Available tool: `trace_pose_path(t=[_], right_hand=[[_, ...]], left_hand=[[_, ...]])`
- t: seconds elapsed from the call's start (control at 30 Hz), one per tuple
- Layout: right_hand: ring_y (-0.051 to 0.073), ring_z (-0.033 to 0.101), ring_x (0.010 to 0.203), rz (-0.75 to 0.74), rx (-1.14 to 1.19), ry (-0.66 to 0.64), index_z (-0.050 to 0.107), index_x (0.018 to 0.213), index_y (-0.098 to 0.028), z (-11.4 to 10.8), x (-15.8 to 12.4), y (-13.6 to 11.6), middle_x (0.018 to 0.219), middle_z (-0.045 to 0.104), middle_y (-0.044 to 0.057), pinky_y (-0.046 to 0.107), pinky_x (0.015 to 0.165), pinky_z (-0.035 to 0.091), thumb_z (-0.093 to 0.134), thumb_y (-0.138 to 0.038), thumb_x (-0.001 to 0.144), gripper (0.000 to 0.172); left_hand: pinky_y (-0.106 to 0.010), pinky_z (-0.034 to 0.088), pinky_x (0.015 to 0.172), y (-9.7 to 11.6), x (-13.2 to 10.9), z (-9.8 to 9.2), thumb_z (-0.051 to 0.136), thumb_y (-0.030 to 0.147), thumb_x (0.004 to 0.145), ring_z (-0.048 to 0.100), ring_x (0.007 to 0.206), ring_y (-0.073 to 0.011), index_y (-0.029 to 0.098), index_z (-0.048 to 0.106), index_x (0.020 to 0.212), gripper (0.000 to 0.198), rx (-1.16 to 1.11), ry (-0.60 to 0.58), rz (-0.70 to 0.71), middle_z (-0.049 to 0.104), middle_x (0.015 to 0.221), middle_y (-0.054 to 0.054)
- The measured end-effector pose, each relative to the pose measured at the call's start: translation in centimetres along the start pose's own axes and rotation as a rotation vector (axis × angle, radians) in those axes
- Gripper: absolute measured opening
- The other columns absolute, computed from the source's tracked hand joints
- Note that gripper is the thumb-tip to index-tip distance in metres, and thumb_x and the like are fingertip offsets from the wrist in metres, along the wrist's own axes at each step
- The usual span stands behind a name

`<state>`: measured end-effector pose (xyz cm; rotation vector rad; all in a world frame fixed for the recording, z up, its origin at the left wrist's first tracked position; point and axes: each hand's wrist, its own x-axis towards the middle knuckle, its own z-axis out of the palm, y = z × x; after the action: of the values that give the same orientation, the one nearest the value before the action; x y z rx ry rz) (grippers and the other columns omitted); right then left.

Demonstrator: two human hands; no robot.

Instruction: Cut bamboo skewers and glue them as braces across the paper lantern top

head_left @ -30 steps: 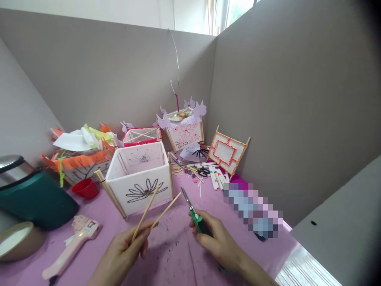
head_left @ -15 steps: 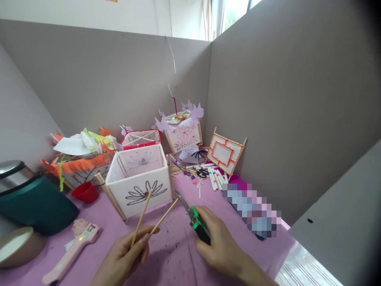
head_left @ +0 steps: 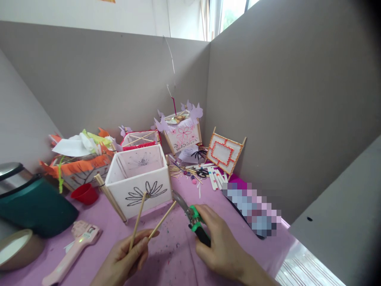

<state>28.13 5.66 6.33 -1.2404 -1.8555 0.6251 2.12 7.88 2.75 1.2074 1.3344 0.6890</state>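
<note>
Two thin wooden sticks (head_left: 137, 222) are pinched in my left hand (head_left: 131, 252), spread in a V with their tips pointing up and away. My right hand (head_left: 218, 242) is wrapped round green-and-black pruning shears (head_left: 195, 220). The shears' curved metal blades lie close to the tip of the right-hand stick; whether they touch it I cannot tell. Just beyond the sticks stands a white open-topped box (head_left: 149, 190) with a black flower drawn on its front and sticks bound at its corners.
Behind are decorated lanterns, one with purple paper shapes (head_left: 185, 135), one with orange fringe (head_left: 86, 171). A patterned frame (head_left: 223, 153) leans near markers (head_left: 216, 178). At left: red cup (head_left: 85, 194), green bottle (head_left: 38, 206), tape roll (head_left: 35, 247), pink glue gun (head_left: 71, 254).
Both sticks have tilted slightly to the left and lower in my left hand. The shears' blades have shifted a little left, staying near the right-hand stick's tip.
</note>
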Motion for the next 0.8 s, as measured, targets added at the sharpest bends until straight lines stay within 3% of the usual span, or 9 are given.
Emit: trace_pose_path(t=[0.23, 0.8], right_hand=[[0.021, 0.051, 0.091, -0.003, 0.005, -0.003, 0.050, 0.108, -0.019, -0.14, 0.06, -0.19, 0.100, 0.054, 0.006, 0.033, 0.082, 0.042, 0.050, -0.006, 0.060, 0.050], [0.021, 0.050, 0.093, 0.015, -0.007, -0.028, 0.049, 0.111, -0.019, 0.07, 0.00, -0.17, 0.102, 0.053, 0.006, 0.034, 0.083, 0.043, 0.050, -0.006, 0.060, 0.052]], left_hand=[[-0.018, 0.018, 0.046, 0.30, -0.21, 0.08, 0.057, 0.066, 0.074, 0.025, 0.052, -0.0083, 0.018, 0.062, 0.114, 0.063, -0.022, -0.038, 0.004, 0.036, 0.056, 0.006], [-0.020, 0.013, 0.048, -0.04, -0.04, 0.13, 0.058, 0.068, 0.072, 0.023, 0.052, -0.0077, 0.015, 0.061, 0.114, 0.068, -0.045, -0.046, -0.014, 0.033, 0.055, 0.008]])
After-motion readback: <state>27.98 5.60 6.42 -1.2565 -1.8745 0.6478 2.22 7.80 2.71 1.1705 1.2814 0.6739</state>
